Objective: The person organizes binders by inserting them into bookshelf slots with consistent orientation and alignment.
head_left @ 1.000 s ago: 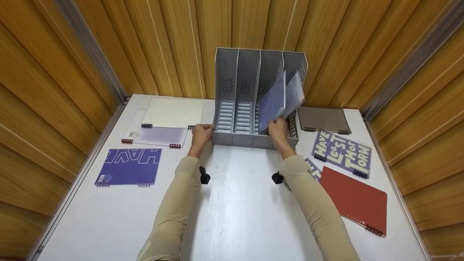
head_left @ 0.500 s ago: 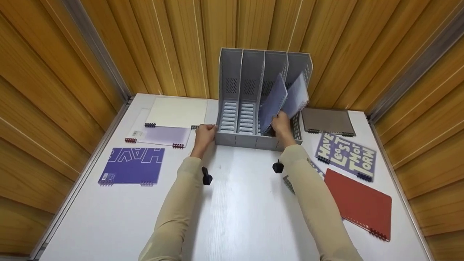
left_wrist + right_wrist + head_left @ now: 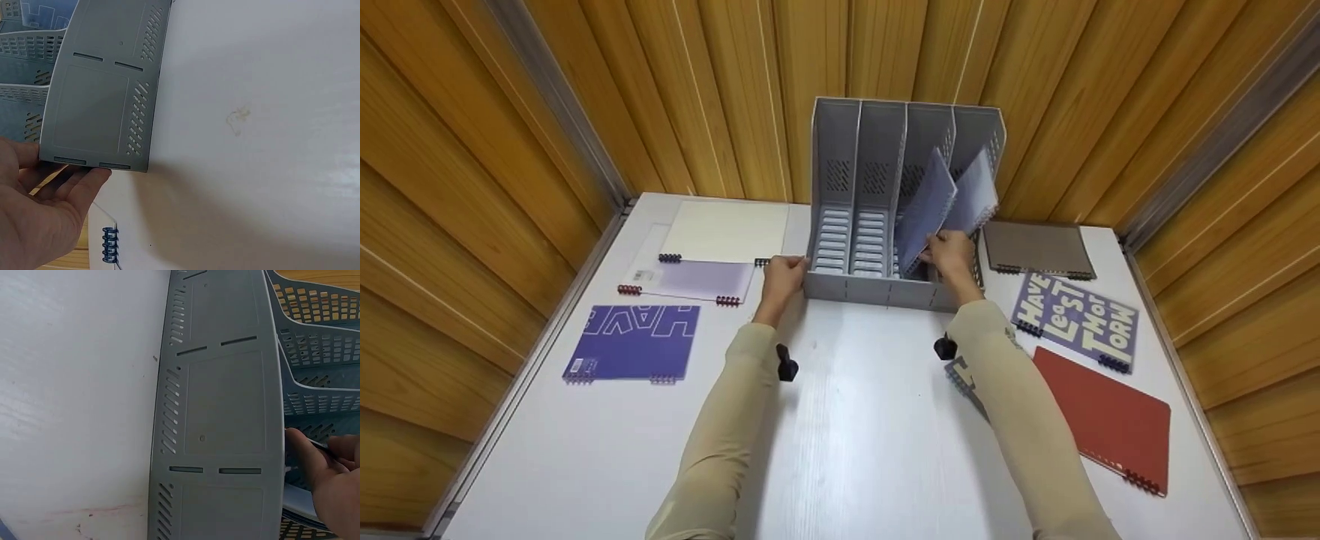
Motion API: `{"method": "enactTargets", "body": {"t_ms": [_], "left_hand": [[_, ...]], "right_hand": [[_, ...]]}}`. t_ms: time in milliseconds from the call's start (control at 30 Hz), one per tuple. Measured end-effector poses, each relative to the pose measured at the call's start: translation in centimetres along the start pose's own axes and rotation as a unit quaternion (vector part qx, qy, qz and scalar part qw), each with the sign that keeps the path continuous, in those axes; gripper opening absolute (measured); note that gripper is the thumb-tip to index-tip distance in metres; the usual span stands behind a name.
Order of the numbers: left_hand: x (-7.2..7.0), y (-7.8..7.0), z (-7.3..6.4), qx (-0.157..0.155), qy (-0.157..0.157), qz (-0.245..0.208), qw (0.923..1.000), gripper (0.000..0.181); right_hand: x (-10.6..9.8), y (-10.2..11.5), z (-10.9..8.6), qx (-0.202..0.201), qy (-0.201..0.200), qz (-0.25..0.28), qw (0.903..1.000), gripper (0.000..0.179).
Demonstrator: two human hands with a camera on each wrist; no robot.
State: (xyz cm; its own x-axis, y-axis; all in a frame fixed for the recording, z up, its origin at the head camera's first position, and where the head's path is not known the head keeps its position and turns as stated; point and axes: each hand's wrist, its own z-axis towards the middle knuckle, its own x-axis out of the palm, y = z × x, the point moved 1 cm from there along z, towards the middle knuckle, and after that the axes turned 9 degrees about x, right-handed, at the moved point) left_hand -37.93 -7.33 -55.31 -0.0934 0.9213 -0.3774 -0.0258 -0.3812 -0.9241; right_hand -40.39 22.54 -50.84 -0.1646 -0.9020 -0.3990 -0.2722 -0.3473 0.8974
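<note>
A grey four-slot magazine file [image 3: 851, 288] stands against the back wall. My left hand [image 3: 784, 281] grips its front left corner; in the left wrist view, that hand's thumb [image 3: 23, 153] is on the inside and the fingers are curled on the outer wall. My right hand [image 3: 952, 253] pinches the edge of a purple spiral notebook [image 3: 924, 210], which leans to the right in the third slot. In the right wrist view the thumb and fingers meet at this thin edge behind the file's front wall. Another pale purple notebook [image 3: 975, 191] leans in the rightmost slot.
On the left lie a cream notebook [image 3: 727, 231], a clear-covered notebook [image 3: 701, 281] and a purple notebook [image 3: 634, 352]. On the right are a brown notebook [image 3: 1039, 249], a lettered notebook [image 3: 1076, 319] and a red notebook [image 3: 1110, 412]. Another notebook [image 3: 964, 379] is partly under the right sleeve.
My right hand has risen a little and shifted right along the notebook's edge, its fingers rearranged. The notebook has tipped slightly within its slot. My left hand keeps its grip on the corner.
</note>
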Motion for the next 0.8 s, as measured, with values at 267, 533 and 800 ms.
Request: {"method": "enactTargets", "body": {"t_ms": [267,533,800], "left_hand": [[-0.4,0.9,-0.1,-0.005,-0.002,0.0,1.0,0.028],[-0.3,0.8,-0.4,-0.003,-0.012,0.014,0.9998,0.029],[0.0,0.2,0.0,0.014,-0.011,0.002,0.9998,0.026]], "right_hand": [[2.8,0.7,-0.3,-0.045,-0.044,0.031,0.9975,0.039],[4.5,0.3,0.4,-0.03,-0.032,0.084,0.9955,0.038],[4.8,0.0,1.1,0.004,-0.031,0.096,0.9949,0.03]]}}
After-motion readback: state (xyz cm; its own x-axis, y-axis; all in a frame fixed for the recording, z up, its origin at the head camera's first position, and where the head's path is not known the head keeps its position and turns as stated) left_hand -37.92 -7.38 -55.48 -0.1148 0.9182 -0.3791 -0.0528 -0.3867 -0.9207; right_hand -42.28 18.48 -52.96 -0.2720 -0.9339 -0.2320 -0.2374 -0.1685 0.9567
